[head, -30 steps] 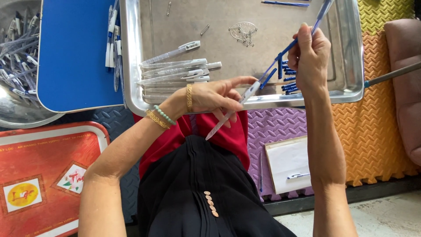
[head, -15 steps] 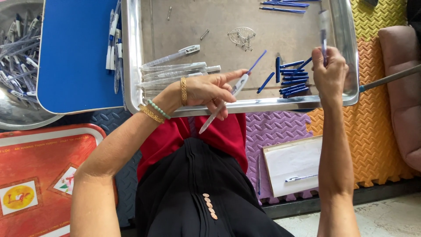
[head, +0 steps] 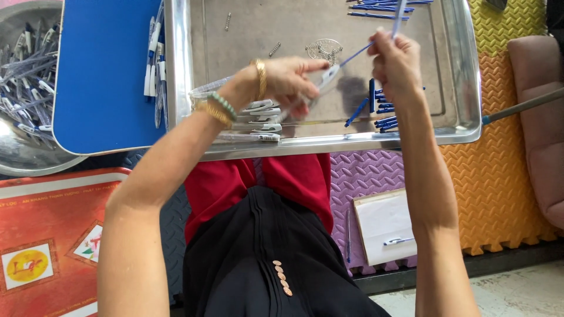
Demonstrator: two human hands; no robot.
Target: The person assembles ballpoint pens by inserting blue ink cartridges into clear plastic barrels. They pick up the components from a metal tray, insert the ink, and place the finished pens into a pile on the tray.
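Head view: left hand [head: 288, 79] pinches a light, slippery clear pen barrel [head: 326, 76] mid-length; right hand [head: 396, 64] pinches a thin, bendy blue refill [head: 358, 54] just beyond

The clear pen barrel [head: 320, 82] with a white tip is pinched in the left hand [head: 288, 79], tilted so its tip points toward two o'clock, above the metal tray [head: 464, 76]. The thin blue refill [head: 356, 54] is held by the right hand [head: 396, 61] and slants from two o'clock down to eight o'clock, its lower end meeting the barrel's tip. A second clear barrel [head: 399, 14] sticks up from the right hand toward twelve o'clock.
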